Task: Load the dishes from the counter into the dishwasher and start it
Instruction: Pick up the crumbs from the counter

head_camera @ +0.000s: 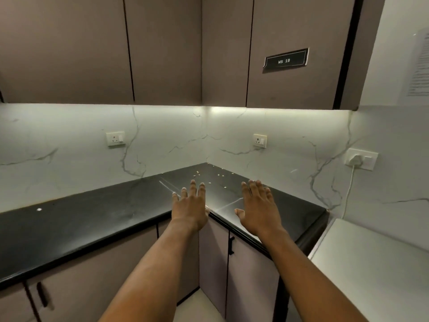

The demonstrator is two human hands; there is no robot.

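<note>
Two bare forearms [148, 270] reach forward from the lower edge. Left hand [190, 205] and right hand [258, 209] are palm down, fingers straight and spread, holding nothing, over the inner corner of the black counter [69, 228]; whether they touch it cannot be told. Pale crumbs [197, 175] lie on the counter just beyond the fingertips. White appliance top [371, 263] adjoins the counter's right end, below a wall plug [354, 160].
</note>
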